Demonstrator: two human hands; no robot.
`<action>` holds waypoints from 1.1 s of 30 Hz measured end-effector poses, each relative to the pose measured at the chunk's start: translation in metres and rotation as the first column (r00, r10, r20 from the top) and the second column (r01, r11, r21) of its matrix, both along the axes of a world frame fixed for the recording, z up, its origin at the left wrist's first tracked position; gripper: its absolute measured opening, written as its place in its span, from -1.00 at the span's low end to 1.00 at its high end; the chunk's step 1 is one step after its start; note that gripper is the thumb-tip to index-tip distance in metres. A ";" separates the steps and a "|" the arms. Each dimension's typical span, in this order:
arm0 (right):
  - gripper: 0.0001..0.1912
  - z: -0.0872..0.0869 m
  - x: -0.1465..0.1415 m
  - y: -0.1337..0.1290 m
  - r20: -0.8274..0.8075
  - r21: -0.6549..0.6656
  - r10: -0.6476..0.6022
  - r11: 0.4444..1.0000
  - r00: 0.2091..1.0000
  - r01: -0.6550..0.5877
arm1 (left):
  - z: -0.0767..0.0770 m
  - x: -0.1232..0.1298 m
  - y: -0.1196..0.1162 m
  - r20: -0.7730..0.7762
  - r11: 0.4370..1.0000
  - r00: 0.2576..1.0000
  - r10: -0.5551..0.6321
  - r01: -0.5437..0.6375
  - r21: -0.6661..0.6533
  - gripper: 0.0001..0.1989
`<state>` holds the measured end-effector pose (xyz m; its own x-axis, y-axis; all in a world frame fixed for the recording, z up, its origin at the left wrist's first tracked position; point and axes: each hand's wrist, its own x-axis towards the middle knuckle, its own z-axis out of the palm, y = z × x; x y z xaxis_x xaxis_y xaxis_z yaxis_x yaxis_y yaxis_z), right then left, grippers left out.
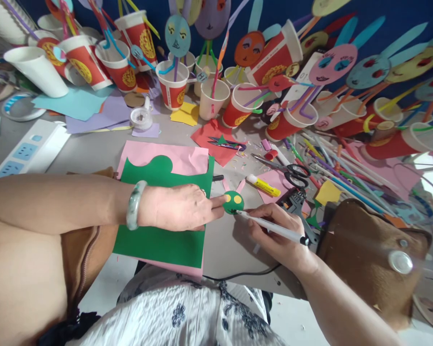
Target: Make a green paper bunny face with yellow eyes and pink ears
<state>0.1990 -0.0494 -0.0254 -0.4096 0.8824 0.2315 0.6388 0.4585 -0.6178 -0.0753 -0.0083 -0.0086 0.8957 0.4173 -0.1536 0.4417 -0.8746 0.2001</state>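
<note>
My right hand (279, 235) is closed round a white marker (274, 227), its tip touching the lower part of a small green paper face (234, 205). That face has two yellow eyes, a drawn dark mouth and two pink ears. My left hand (182, 207), palm down over a green sheet (159, 245), reaches its stretched fingertips to the left edge of the face. A pink sheet (130, 150) lies under the green one. Right of the face is a yellow marker (265, 186).
Red and white paper cups (173, 91) with straws and paper faces line the back. Scissors (285, 168), a glue gun (298, 204) and straws lie to the right. A power strip (25, 151) is at the left, a brown bag (368, 259) at the right.
</note>
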 end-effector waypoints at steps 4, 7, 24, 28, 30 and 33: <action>-0.94 0.001 -0.001 0.000 0.006 -0.033 0.012 0.999 1.000 -0.012 | 0.004 0.001 0.001 -0.019 0.993 0.994 -0.110 0.110 0.030 -0.65; -0.94 0.002 -0.001 0.001 0.016 -0.036 0.010 0.999 1.000 -0.010 | 0.004 0.001 0.002 0.000 0.995 0.995 -0.103 0.103 0.009 -0.65; -0.92 0.004 -0.001 0.001 0.019 -0.030 -0.026 0.999 0.999 0.027 | 0.000 -0.001 0.000 0.010 0.989 0.992 -0.124 0.123 0.079 -0.62; -0.91 0.008 -0.003 0.000 -0.005 0.009 -0.078 0.997 0.997 0.078 | 0.004 0.000 0.001 -0.004 0.989 0.992 -0.126 0.126 0.079 -0.66; -0.90 0.009 -0.003 -0.001 -0.016 0.024 -0.075 0.997 0.997 0.076 | 0.007 0.001 0.000 -0.002 0.991 0.993 -0.115 0.115 0.064 -0.68; -0.92 0.007 -0.003 -0.001 -0.010 0.006 -0.026 1.000 1.000 0.026 | 0.008 0.001 0.000 0.007 0.997 0.997 -0.074 0.074 0.009 -0.67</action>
